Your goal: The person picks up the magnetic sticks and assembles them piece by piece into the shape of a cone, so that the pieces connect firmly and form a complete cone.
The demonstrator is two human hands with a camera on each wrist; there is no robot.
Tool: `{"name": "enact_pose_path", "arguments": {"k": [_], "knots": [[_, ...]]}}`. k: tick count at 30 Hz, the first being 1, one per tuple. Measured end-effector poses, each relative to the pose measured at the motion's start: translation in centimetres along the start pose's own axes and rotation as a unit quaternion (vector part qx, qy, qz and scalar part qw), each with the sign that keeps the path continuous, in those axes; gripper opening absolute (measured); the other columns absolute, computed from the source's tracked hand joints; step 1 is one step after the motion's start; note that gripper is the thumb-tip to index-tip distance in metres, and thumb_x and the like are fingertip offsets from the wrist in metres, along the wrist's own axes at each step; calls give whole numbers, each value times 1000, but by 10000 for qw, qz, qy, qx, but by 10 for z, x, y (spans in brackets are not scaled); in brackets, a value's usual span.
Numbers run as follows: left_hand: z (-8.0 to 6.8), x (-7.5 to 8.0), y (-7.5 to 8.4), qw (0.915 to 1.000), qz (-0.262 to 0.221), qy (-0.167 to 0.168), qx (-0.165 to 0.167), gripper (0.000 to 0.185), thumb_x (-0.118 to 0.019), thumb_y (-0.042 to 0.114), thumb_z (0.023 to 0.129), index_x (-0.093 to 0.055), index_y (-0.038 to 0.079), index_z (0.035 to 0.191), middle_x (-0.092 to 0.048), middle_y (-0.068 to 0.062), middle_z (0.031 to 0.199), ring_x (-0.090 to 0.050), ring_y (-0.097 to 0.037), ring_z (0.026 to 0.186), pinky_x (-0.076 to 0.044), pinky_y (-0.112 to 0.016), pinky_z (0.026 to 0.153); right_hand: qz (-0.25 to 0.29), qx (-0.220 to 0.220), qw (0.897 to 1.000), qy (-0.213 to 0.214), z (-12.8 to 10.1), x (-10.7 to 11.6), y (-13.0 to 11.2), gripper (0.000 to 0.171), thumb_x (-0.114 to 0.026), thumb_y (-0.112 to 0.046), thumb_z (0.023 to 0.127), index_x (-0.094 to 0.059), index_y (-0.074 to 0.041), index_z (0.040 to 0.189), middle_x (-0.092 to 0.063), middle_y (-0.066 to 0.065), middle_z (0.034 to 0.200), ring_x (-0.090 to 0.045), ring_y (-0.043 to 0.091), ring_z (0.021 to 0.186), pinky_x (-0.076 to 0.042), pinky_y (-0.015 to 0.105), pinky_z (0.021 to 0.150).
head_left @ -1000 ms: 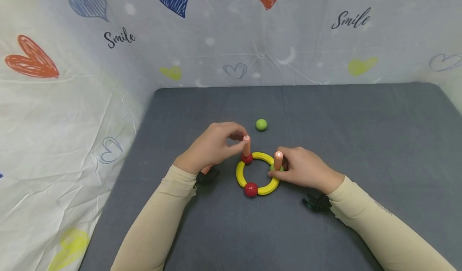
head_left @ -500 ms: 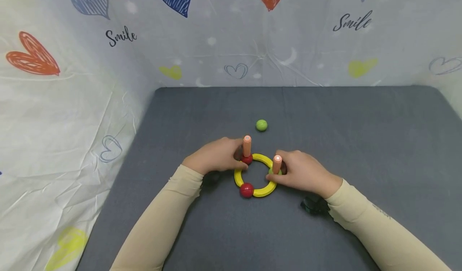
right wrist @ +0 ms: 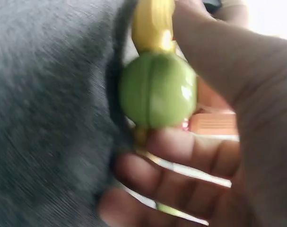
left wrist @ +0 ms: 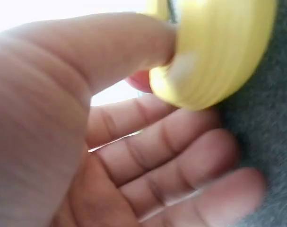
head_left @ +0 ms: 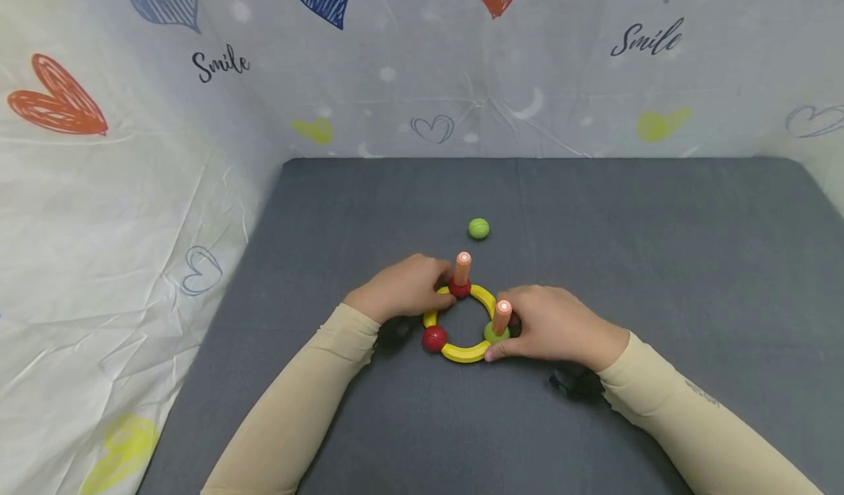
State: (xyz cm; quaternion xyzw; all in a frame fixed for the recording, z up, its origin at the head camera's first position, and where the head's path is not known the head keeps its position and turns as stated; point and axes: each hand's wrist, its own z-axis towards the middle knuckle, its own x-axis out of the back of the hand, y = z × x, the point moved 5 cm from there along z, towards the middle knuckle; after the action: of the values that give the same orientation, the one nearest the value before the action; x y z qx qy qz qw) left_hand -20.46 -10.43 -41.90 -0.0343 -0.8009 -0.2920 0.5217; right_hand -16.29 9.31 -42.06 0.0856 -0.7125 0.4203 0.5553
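Nearest, a left sleeve (head_left: 297, 400) and a right sleeve (head_left: 699, 414), both cream, are reaching in from the near edge; a small dark device (head_left: 574, 384) is sitting beneath the right wrist. On the grey table (head_left: 659, 261), a ring (head_left: 464, 353) of yellow arcs and balls is lying between the hands. Its near red ball (head_left: 435, 338) is sitting at the near left; a ring-mounted green ball (head_left: 496, 333) is sitting at the right, with a near orange rod (head_left: 502, 318) rising from it, slightly tilted. The right hand (head_left: 557, 323) is holding the ring at this ball in a narrow grip, the thumb resting by the front arc; the hand is hiding part of the right side, and the near rod is standing before its fingers. The left hand (head_left: 402, 288) is pinching the left yellow arc narrowly, thumb against its inner side, and is covering part of that arc. Just beside its fingertips, a far red ball (head_left: 459, 288) is carrying an upright far orange rod (head_left: 463, 269). Beyond the ring, apart from both hands, a loose green ball (head_left: 478, 228) is resting. Farthest, a pale cloth (head_left: 567, 56) is hanging behind the table, bearing blue, orange and yellow hearts and the word "Smile" twice.
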Motion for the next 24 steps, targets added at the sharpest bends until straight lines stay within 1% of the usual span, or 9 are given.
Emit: {"name": "enact_pose_path", "arguments": {"k": [2, 4, 7, 9, 13, 15, 18, 21, 24], "knots": [[2, -1, 1, 9998, 103, 77, -124, 17, -76, 32, 97, -72, 19, 107, -62, 5, 77, -58, -12, 68, -47, -27, 62, 121, 81, 9994, -309, 0, 2, 1, 34, -94, -50, 75, -66, -35, 87, -58, -18, 78, -53, 2, 73, -47, 25, 65], [4, -2, 2, 9995, 144, 131, -241, 23, -76, 33, 98, -73, 18, 115, -64, 5, 81, -59, -12, 72, -48, -27, 65, 198, 93, 9984, -527, -2, 6, 4, 33, -96, -36, 76, -66, -31, 90, -59, -14, 80, -54, 5, 74, -48, 27, 68], [6, -5, 4, 9985, 242, 220, -432, 25, -76, 33, 98, -74, 18, 119, -65, 6, 88, -59, -12, 79, -48, -28, 72, 104, 98, 9986, -503, -3, 13, 9, 32, -92, -17, 78, -66, -26, 95, -60, -12, 84, -56, 7, 77, -50, 29, 72], [6, -6, 6, 9977, 259, 253, -571, 25, -76, 31, 98, -75, 17, 119, -66, 6, 93, -58, -13, 83, -49, -29, 76, 8, 158, 9993, -349, -4, 16, 10, 30, -89, -11, 81, -66, -23, 96, -60, -12, 85, -57, 8, 79, -51, 30, 73], [4, -8, 10, 9962, 342, 288, -747, 26, -74, 31, 100, -75, 18, 122, -66, 5, 99, -57, -15, 88, -50, -30, 80, 62, 352, 9992, -205, -2, 14, 10, 22, -86, -18, 88, -67, -25, 97, -60, -15, 86, -58, 6, 79, -52, 28, 73], [2, -10, 11, 9962, 383, 277, -734, 29, -74, 31, 100, -74, 18, 126, -65, 4, 101, -57, -15, 89, -50, -30, 81, 167, 418, 9987, -218, -1, 11, 9, 21, -86, -23, 90, -66, -25, 98, -59, -15, 85, -58, 5, 77, -52, 27, 73], [0, -11, 12, 9965, 412, 268, -681, 33, -73, 31, 100, -72, 18, 131, -65, 2, 104, -57, -15, 89, -50, -30, 82, 265, 516, 9981, -227, -1, 8, 8, 22, -86, -24, 90, -66, -25, 99, -58, -16, 85, -56, 3, 76, -51, 25, 71], [0, -11, 12, 9963, 409, 276, -697, 34, -73, 30, 101, -72, 18, 133, -64, 2, 104, -57, -14, 88, -51, -30, 82, 337, 694, 9966, -303, 0, 6, 6, 20, -84, -25, 92, -71, -24, 108, -58, -15, 87, -54, 1, 74, -49, 25, 70], [2, -10, 13, 9961, 405, 271, -735, 36, -73, 30, 101, -71, 18, 135, -66, 3, 107, -57, -13, 88, -51, -29, 82, 311, 874, 9950, -373, 0, 4, 5, 25, -81, -30, 94, -75, -24, 117, -59, -17, 90, -52, -2, 73, -48, 24, 70]]}}
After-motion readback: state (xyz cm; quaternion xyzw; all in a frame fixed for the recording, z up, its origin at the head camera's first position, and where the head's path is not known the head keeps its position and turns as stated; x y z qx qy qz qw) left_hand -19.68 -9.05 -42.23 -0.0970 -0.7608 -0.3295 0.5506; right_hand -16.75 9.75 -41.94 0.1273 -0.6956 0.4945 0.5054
